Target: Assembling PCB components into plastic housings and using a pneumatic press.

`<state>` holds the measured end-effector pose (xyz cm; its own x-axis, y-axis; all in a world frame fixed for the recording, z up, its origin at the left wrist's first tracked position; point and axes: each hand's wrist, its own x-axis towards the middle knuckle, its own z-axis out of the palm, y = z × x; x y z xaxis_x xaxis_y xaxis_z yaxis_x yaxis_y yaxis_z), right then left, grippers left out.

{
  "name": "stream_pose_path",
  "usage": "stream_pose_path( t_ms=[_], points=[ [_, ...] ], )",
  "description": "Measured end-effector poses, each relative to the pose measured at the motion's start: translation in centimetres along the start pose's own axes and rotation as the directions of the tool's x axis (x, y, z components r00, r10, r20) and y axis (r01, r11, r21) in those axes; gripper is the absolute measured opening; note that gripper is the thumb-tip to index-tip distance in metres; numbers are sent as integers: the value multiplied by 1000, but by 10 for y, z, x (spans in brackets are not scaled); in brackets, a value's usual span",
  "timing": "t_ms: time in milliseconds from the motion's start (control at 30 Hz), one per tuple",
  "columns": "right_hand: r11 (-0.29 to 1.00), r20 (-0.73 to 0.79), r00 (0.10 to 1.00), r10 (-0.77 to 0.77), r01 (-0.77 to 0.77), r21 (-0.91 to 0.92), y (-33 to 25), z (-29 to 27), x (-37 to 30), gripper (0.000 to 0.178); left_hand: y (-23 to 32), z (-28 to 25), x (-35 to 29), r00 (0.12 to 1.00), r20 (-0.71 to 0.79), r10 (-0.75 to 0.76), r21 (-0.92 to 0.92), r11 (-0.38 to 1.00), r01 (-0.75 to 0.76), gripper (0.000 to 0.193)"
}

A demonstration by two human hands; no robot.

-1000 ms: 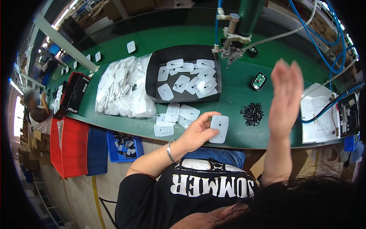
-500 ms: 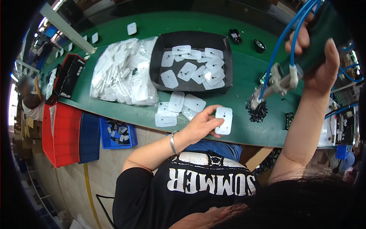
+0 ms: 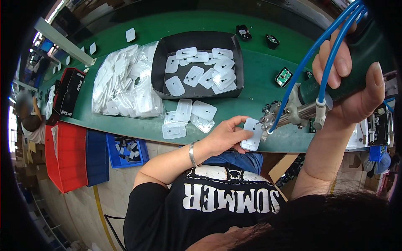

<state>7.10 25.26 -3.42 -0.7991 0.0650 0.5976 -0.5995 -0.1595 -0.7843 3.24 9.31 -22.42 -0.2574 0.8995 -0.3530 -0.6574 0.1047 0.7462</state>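
My left hand [image 3: 226,136] pinches a white rounded plastic cover [image 3: 250,144] between thumb and fingers, just above the near edge of the bench. My right hand [image 3: 349,90] is wrapped round a dark green powered screwdriver with a metal nose [image 3: 296,115] and blue air hoses [image 3: 333,54]. The screwdriver's tip is at the cover's upper right edge; whether it touches cannot be made out. Behind the nose, a small pile of black screws [image 3: 272,106] is partly hidden. Several loose white covers [image 3: 183,110] lie left of my left hand.
A black open box [image 3: 197,97] holds white covers with dark spots. Left of it lies a clear bag of white covers [image 3: 125,83]. Small black housings with green circuit boards [image 3: 284,77] stand at the right and back. Red [image 3: 67,154] and blue bins stand below the bench's left.
The screwdriver has come down and left, bringing its tip from over the screw pile to the white cover. My left hand, still holding the cover, has shifted slightly right.
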Motion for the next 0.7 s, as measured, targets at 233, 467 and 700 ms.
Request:
stream_pose_path(
  t_ms=[233, 467, 700],
  points=[
    [1000, 29, 1000, -9, 9, -7, 5, -3, 3, 52, 1, -1, 0, 1000, 2, -13, -74, 997, 13, 38],
    [1000, 69, 997, 23, -22, -18, 6, -4, 8, 52, 7, -2, 0, 1000, -14, -24, -66, 998, 23, 38],
    [999, 78, 996, 41, -43, 21, 7, 0, 7, 46, 13, 3, -3, 1000, -12, -7, -73, 997, 6, 39]
  ],
)
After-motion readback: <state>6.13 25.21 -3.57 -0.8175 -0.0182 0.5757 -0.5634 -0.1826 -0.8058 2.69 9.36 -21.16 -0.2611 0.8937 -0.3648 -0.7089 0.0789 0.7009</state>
